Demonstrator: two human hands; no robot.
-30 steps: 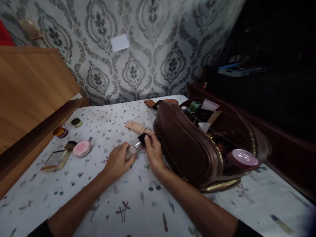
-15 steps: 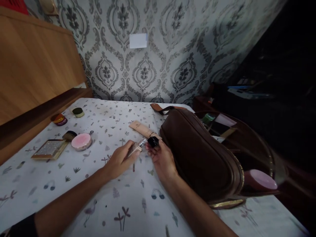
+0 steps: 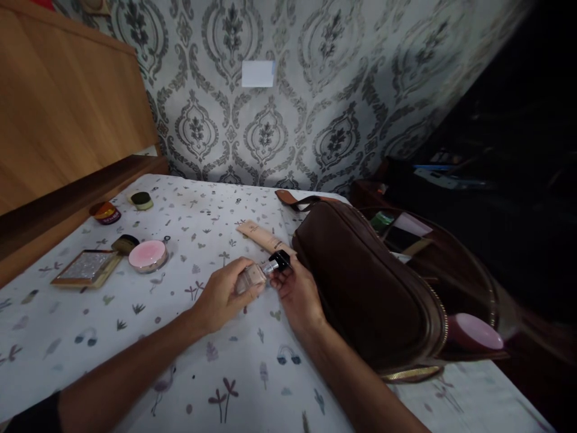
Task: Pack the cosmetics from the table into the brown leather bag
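My left hand [image 3: 223, 297] is closed around a small glass foundation bottle [image 3: 251, 278] with beige contents, tilted toward the right. Its silver neck [image 3: 269, 267] points at a black cap [image 3: 282, 259], which my right hand [image 3: 298, 294] pinches between thumb and fingers. Neck and cap meet or overlap; how far the neck sits inside is not clear. Just behind the hands, a beige squeeze tube [image 3: 261, 236] lies on the patterned cloth. A dark brown leather bag [image 3: 360, 282] lies close to the right of my right hand.
Unzipped, the bag shows a pink-topped item [image 3: 478, 331] and a green item [image 3: 381, 221]. On the left lie a pink round compact [image 3: 148, 255], a glittery palette [image 3: 85, 267], a dark oval item [image 3: 125, 243] and two small jars [image 3: 142, 201]. A wooden cabinet [image 3: 72, 102] borders the left.
The bottle has turned slightly in my left hand, showing more of its glass, and its neck has come up to the black cap. The view has shifted a little.
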